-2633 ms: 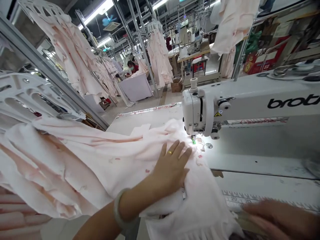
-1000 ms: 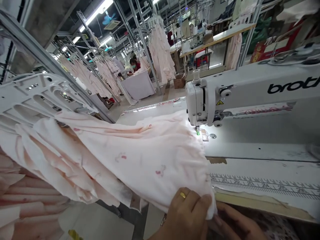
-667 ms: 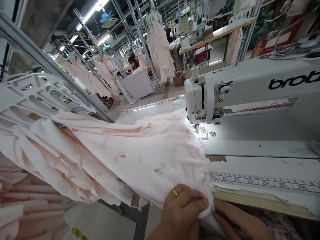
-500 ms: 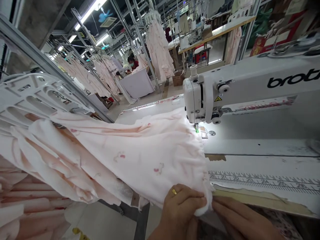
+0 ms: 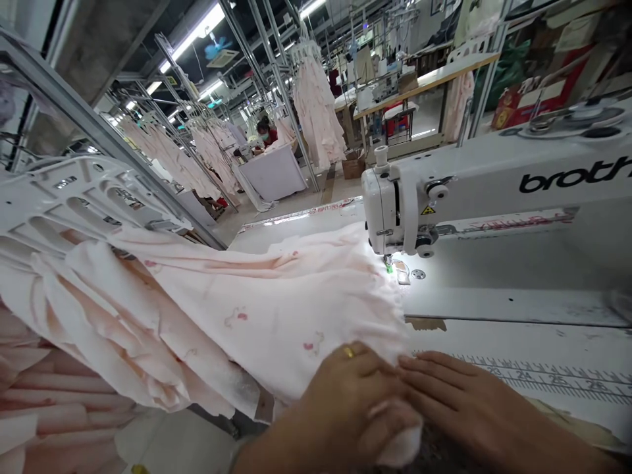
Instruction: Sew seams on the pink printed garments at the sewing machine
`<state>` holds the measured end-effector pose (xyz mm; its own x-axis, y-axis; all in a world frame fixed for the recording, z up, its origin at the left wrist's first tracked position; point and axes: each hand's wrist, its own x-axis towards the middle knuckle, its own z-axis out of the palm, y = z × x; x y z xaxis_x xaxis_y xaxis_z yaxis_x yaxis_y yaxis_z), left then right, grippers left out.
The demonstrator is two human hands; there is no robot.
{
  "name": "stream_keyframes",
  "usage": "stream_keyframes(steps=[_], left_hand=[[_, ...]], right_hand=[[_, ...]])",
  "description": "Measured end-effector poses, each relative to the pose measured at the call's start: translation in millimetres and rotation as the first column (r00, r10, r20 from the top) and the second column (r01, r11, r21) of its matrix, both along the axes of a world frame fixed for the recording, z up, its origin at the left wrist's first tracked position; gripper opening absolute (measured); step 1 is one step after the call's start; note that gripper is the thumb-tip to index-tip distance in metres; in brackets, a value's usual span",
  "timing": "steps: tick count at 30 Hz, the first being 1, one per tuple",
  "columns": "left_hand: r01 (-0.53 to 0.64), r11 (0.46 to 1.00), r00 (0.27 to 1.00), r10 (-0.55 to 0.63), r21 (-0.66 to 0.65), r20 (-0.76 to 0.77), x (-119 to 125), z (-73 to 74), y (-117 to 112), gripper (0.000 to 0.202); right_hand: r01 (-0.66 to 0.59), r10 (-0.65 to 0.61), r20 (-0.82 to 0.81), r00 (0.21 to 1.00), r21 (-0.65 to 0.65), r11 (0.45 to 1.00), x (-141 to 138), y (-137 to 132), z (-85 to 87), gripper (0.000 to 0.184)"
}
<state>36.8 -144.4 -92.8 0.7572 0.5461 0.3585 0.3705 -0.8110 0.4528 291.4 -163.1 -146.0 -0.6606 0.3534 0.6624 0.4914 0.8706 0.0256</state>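
A pale pink fabric piece (image 5: pixel 276 309) with small printed figures stretches from the hanger at left to the sewing machine (image 5: pixel 395 204). Its gathered right edge lies under the presser foot (image 5: pixel 388 262), where the lamp shines. My left hand (image 5: pixel 340 408), with a gold ring, is closed on the near end of that edge; a bit of cloth pokes out below its fingers. My right hand (image 5: pixel 459 401) lies against the left one, fingers together and tips pinching the edge; its thumb is hidden.
A white plastic hanger rack (image 5: pixel 74 204) holds more pink pieces (image 5: pixel 113 322) at left, beside a slanting metal rail (image 5: pixel 113 138). A printed ruler strip (image 5: pixel 553 378) runs along the table front. Further back, a person (image 5: pixel 266 131) sits at a white table (image 5: pixel 274 172) among hanging garments.
Both hands have moved up along the fabric edge, closer to the presser foot. The right hand has come over the ruler strip and closer to the left. The view has tilted slightly upward.
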Motion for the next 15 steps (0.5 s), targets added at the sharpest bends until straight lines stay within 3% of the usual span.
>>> stream_keyframes(steps=[2, 4, 8, 11, 15], left_hand=[[0.02, 0.997, 0.991, -0.01, 0.075, -0.136, 10, 21.7, 29, 0.03], [0.093, 0.982, 0.955, -0.041, 0.164, -0.293, 24, 33.8, 62, 0.034], [0.045, 0.987, 0.842, 0.046, 0.154, -0.538, 53, 32.9, 116, 0.03], [-0.036, 0.996, 0.798, 0.08, 0.085, -0.597, 61, 24.8, 130, 0.03], [-0.107, 0.99, 0.836, 0.137, 0.088, -0.532, 60, 13.7, 124, 0.036]], right_hand=[[-0.039, 0.038, -0.019, 0.999, -0.094, 0.995, -1, 8, 10.2, 0.045], [-0.095, 0.094, -0.018, 0.995, -0.208, 0.974, -2, 14, 19.3, 0.042], [-0.2, 0.238, 0.069, 0.969, -0.349, 0.916, -1, 28, 34.2, 0.033], [-0.274, 0.333, 0.088, 0.939, -0.394, 0.877, 2, 41, 38.4, 0.026], [-0.363, 0.406, 0.039, 0.913, -0.375, 0.853, 8, 52, 34.6, 0.023]])
